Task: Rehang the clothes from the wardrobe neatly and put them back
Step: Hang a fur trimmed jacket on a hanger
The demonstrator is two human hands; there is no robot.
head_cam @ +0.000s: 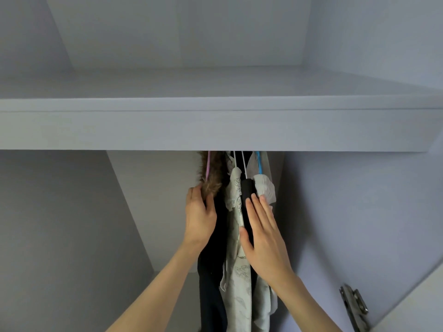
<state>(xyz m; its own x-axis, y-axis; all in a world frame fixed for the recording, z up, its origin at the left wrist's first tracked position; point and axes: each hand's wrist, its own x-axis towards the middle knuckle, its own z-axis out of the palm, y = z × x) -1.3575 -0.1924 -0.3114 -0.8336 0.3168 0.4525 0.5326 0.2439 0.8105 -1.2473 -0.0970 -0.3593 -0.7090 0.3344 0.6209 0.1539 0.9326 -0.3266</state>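
Setting: the interior of a pale grey-lilac wardrobe (72, 212) is seen from the head view. A thick shelf (215, 125) is fixed across the full width of the view, with an open compartment above it and the hanging space below. A metal door hinge (354, 305) is mounted at the lower right.

Contents: a tight bunch of clothes is hung below the shelf, right of centre; the rail itself is hidden by the shelf edge.
- 1 dark garment (211, 283) with a brown fur trim (212, 176), carried on a pink hanger (208, 166), at the left of the bunch.
- 1 pale patterned garment (237, 279), beside it toward the middle.
- 2 white hanger wires (239, 164) are seen just below the shelf.
- 1 black garment (247, 190), folded over its hanger.
- 1 light grey crinkled garment (266, 188) on a blue hanger (259, 164), at the right of the bunch.

Grip, left hand (200, 216): the hand is placed against the left side of the bunch, with fingers curled round the lower end of the fur trim, which is held between thumb and fingers.

Grip, right hand (266, 240): the hand is laid flat and fully opened, fingers straight and close together. The black garment and the crinkled grey garment are touched by the fingertips; the thumb is rested on the pale patterned garment. Nothing is grasped by this hand.
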